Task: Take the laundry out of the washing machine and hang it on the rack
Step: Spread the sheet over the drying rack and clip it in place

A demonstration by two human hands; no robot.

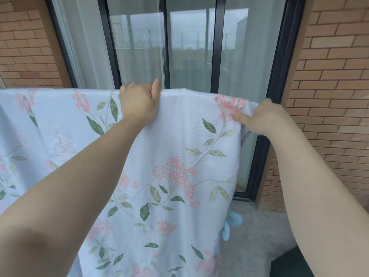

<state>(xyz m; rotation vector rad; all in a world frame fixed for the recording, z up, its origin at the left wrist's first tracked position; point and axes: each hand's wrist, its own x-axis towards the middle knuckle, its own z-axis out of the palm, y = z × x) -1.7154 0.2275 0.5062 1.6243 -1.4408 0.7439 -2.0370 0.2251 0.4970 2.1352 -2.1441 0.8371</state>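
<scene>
Both hands grip the sheet's (175, 148) top edge — left hand (137, 102) fingers curled over, right hand (261, 116) pinching — sheet spread sideways, hanging down.

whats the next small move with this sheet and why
Probably draw the right hand outward: the sheet is puckered at the corner it pinches, while the left hand grips the smoother top edge and can anchor it.

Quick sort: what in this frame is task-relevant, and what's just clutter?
Job: floral sheet, draped over a hidden support; left hand and right hand, both gripping its top edge.
Lying about: light blue item peeking out beside the sheet; dark object at bottom right; sliding glass door; brick wall.
</scene>
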